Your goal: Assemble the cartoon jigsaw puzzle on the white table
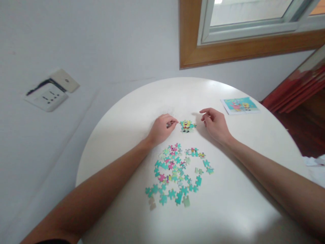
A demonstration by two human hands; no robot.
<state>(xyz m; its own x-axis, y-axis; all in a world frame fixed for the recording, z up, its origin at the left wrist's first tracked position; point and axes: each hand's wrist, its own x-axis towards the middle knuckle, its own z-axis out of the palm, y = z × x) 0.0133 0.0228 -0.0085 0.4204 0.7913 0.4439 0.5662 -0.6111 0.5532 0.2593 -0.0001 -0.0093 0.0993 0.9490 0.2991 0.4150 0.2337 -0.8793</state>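
Note:
A small joined cluster of puzzle pieces [188, 125] with a yellow cartoon figure lies on the round white table [142, 101]. My left hand [161, 128] rests just left of it, fingers pinched on a small puzzle piece [169, 124] at the cluster's edge. My right hand [215, 123] hovers just right of the cluster, fingers loosely curled, holding nothing that I can see. A heap of loose teal, pink and pale puzzle pieces [177, 173] lies nearer to me, between my forearms.
A reference picture card [240, 105] lies at the table's far right. The white wall carries a power socket [48, 96] at left. A wood-framed window [243, 30] is above. Red cloth [302, 88] hangs at right, and a white object [315, 162] sits at the right edge.

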